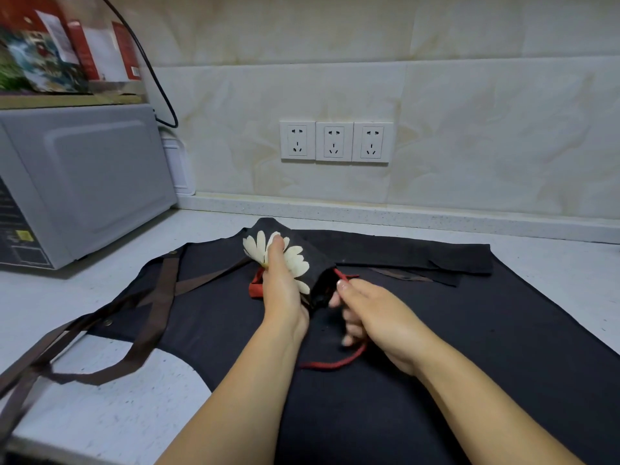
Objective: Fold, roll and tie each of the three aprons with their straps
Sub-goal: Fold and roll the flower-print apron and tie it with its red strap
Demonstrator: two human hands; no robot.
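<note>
A rolled black apron with a white daisy print lies in the middle, above a flat black apron spread over the counter. My left hand grips the roll across its top. My right hand pinches the roll's red strap, which runs from the roll's right end through the fingers and trails onto the flat apron. A red loop of the strap shows left of my left hand. The flat apron's brown straps sprawl to the left. A third dark folded cloth lies behind the roll.
A grey microwave stands at the left, with boxes and a black cable above it. Three wall sockets sit on the tiled wall behind. The pale counter shows at the left front and the far right.
</note>
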